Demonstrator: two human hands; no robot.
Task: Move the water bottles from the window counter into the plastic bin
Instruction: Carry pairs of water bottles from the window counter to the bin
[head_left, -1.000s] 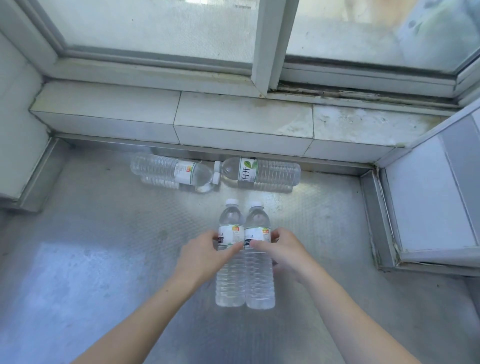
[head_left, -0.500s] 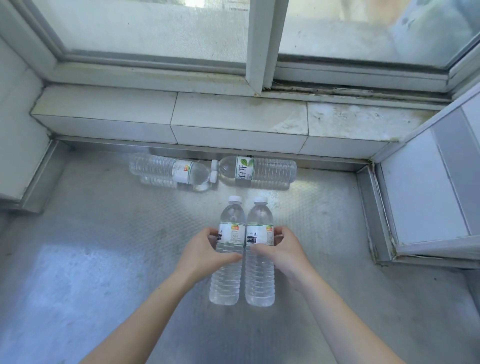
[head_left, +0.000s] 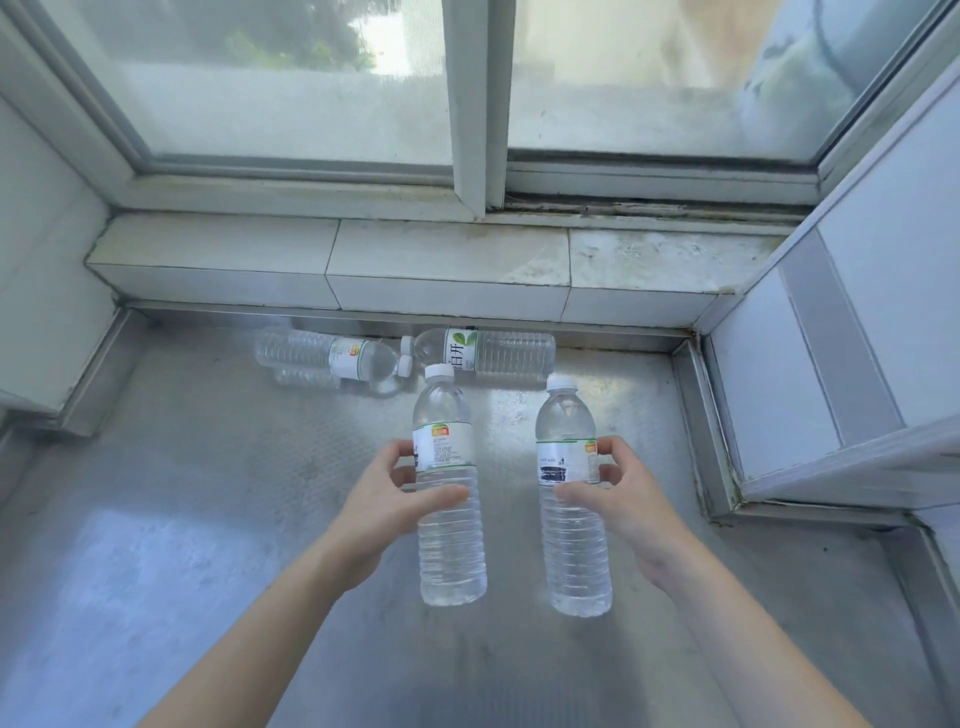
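the left hand (head_left: 384, 499) is curled round the label band of one upright water bottle (head_left: 449, 488), thumb across the near side and fingers behind, and the right hand (head_left: 618, 493) grips a second upright bottle (head_left: 571, 499) the same way, the two bottles a little apart over the middle of the steel window counter (head_left: 171, 519). whether their bases rest on the metal or hang just above it cannot be told. far behind them, against the foot of the tiled sill (head_left: 447, 260), two more bottles lie on their sides with caps meeting: one to the left (head_left: 332, 353) and a green-labelled one to the right (head_left: 493, 351). the plastic bin is not in view. this looks like the pick-up step, with both hands loaded and half the bottles waiting. the next move likely calls for carrying the pair clear of the counter, keeping a firm grip on the smooth labels, and turning to find the bin before lowering them in.
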